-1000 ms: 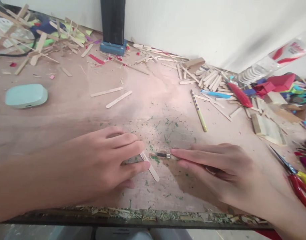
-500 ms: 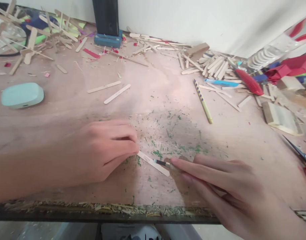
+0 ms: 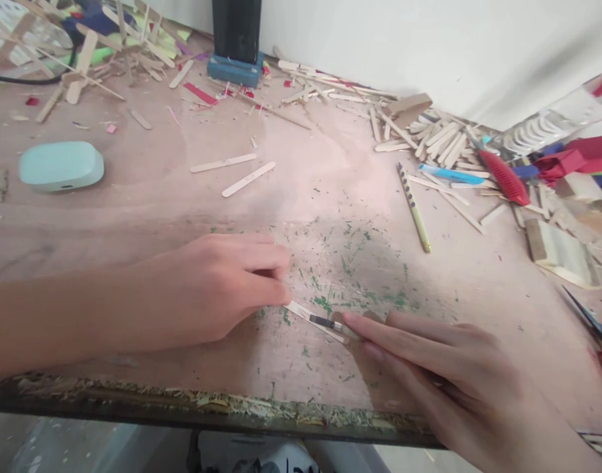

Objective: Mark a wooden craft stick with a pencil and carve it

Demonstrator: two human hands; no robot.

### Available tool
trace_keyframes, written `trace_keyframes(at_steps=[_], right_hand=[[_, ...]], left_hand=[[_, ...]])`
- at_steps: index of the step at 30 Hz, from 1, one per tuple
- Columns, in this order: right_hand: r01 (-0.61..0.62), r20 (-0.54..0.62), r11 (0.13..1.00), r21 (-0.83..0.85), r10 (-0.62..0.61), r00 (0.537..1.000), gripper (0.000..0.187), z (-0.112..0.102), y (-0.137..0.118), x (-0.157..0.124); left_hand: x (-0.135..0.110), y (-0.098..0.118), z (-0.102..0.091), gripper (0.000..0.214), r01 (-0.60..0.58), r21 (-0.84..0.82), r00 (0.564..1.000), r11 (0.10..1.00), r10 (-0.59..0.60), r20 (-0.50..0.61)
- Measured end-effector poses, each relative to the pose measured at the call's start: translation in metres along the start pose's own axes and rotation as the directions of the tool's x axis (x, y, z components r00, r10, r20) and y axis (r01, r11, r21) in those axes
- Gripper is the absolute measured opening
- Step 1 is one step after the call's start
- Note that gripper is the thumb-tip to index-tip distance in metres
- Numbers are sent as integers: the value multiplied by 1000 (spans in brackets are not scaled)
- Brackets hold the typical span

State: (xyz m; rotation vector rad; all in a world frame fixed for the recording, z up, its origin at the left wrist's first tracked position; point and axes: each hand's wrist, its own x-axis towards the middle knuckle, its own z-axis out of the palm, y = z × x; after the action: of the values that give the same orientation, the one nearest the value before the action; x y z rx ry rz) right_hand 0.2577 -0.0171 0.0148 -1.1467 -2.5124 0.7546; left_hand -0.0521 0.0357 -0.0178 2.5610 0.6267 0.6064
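My left hand point(image 3: 216, 289) lies knuckles up on the wooden table point(image 3: 301, 197), fingertips pressed onto one end of a flat wooden craft stick point(image 3: 301, 311). My right hand point(image 3: 429, 361) is closed round a small craft knife point(image 3: 330, 322). Its index finger runs along the handle. The knife's dark blade rests on the stick, just right of my left fingertips. Green scraps lie scattered around the stick.
Two loose craft sticks point(image 3: 234, 171) lie mid-table, a pale green case point(image 3: 61, 166) at left, a striped pencil point(image 3: 414, 208) to the right. Piles of sticks point(image 3: 431, 141), a red comb point(image 3: 504, 177), a wood block point(image 3: 561, 253) and scissors point(image 3: 593, 328) crowd the right side. A black post on a blue base point(image 3: 233, 69) stands at the back.
The stick has turned from steep to a shallower slant, and my left fingers now pinch down only its end. The knife tip has come onto the stick and slid along it.
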Motion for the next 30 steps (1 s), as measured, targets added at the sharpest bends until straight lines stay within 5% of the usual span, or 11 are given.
trace_keyframes(at_steps=[30], right_hand=[[50,27,998,-44,-49,998,41,1,0,4]], left_hand=[[4,-2,-1,41,-13,32,1000,999,13,14]])
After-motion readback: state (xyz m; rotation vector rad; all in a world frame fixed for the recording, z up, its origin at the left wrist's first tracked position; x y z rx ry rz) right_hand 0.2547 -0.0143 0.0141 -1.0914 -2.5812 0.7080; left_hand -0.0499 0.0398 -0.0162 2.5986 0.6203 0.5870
